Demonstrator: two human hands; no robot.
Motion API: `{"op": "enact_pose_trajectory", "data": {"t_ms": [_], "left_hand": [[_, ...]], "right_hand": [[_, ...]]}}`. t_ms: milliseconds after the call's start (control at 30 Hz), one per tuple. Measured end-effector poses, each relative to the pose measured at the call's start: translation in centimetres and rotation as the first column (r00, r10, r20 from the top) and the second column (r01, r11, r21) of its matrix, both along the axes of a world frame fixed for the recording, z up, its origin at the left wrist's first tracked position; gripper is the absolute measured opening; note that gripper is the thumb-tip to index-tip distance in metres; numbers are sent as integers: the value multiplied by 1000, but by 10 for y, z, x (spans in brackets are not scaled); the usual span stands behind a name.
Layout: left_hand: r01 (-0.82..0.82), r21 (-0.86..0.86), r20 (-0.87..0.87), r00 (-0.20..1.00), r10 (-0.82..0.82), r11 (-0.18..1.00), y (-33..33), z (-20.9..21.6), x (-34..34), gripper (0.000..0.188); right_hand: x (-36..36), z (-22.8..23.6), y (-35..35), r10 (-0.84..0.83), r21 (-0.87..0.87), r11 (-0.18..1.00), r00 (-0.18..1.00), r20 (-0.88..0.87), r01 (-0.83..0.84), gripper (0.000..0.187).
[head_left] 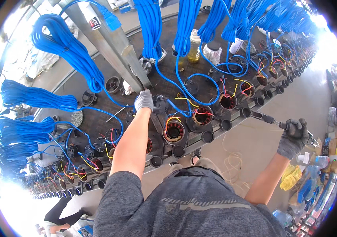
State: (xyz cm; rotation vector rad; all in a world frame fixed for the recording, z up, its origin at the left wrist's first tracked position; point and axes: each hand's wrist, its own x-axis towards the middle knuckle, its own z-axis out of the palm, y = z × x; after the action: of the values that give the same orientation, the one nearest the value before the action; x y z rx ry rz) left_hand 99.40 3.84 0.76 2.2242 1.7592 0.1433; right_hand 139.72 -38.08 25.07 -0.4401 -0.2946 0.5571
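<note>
My left hand (144, 101), in a grey glove, is closed at the edge of a black round cover (160, 104) beside the metal post; its fingertips are partly hidden. A blue cable (178, 109) runs right from the cover. Below it are black pump housings with copper-coloured windings, the nearest a round motor housing (174, 131) with yellow and red wires. My right hand (294, 138), also gloved, is wrapped round a long power screwdriver (269, 119). The tool points left, its tip near the front rail of the bench.
Bundled blue cables (67, 49) hang along the curved bench. A metal post (109, 43) rises close to my left hand. A yellow-green bottle (194, 47) stands farther back. Boxes and a yellow bag (291, 176) lie at right. Another person (59, 215) is at lower left.
</note>
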Motion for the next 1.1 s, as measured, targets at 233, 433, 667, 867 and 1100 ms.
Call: {"op": "enact_pose_trajectory", "data": {"t_ms": [233, 433, 667, 867, 1100], "left_hand": [[25, 87, -34, 999, -22, 996, -1, 55, -14, 18], [116, 250, 658, 708, -257, 961, -83, 149, 35, 14], [151, -43, 625, 775, -91, 988, -38, 99, 180, 42], [214, -234, -116, 962, -246, 948, -4, 38, 208, 44], [-67, -93, 508, 855, 105, 993, -50, 99, 203, 17]], "right_hand": [[-8, 11, -28, -125, -13, 992, 991, 52, 126, 18], [35, -2, -9, 203, 96, 973, 977, 63, -208, 19], [109, -39, 26, 248, 139, 961, 967, -55, -238, 28], [159, -58, 27, 282, 221, 942, 952, -122, -251, 28], [185, -70, 47, 359, 288, 904, 926, -113, -316, 29]]}}
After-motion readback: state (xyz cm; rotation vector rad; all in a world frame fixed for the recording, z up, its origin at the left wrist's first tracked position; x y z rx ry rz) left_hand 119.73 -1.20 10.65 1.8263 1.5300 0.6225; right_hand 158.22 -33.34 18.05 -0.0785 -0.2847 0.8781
